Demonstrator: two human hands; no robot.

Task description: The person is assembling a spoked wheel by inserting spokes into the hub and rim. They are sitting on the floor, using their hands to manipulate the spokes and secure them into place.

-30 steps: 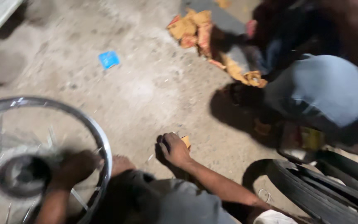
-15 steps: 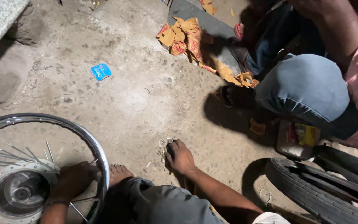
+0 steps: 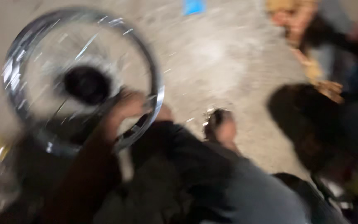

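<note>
Wheel rim (image 3: pixel 21 54) under left hand (image 3: pixel 131 103); bare floor (image 3: pixel 220 62) lies beyond.

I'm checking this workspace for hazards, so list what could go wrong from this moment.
1. The left hand lies on the spoked wheel by its rim; fingers might get caught between the thin spokes, though blur hides the grip.
2. The right hand is down on the gritty concrete floor, where small debris could scrape it.
3. Another person sits close by, so a tipping wheel could strike them.
</note>
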